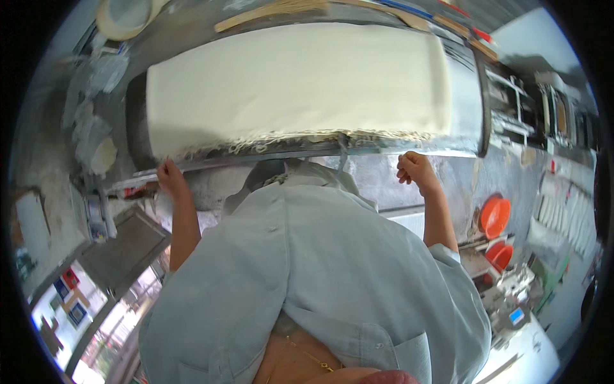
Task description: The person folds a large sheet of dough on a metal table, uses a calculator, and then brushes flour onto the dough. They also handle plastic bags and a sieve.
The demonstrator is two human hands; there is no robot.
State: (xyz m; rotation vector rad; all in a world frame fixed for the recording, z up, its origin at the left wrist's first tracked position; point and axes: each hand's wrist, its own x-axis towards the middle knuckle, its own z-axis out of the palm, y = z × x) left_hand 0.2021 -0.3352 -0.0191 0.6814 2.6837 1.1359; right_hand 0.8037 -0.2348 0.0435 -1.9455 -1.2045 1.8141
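A wide cream sheet (300, 80), dough-like, lies smooth across a long dark frame in front of me. Thin strands (256, 142) like noodles fringe its near edge, above a metal bar (288, 155). By the sheet's near left corner, my left hand (171, 179) is closed, its fingertips up at the bar; what they hold, if anything, is hidden. My right hand (417, 171) is just below the bar near the sheet's right end, fingers curled inward, with nothing visible in them.
Wooden sticks (275, 13) lie along the far side. A tape-like ring (128, 18) and crumpled clear plastic (105, 73) are at the left. To the right are orange basins (495, 216), a metal rack (511, 105) and a machine with a small blue screen (517, 315).
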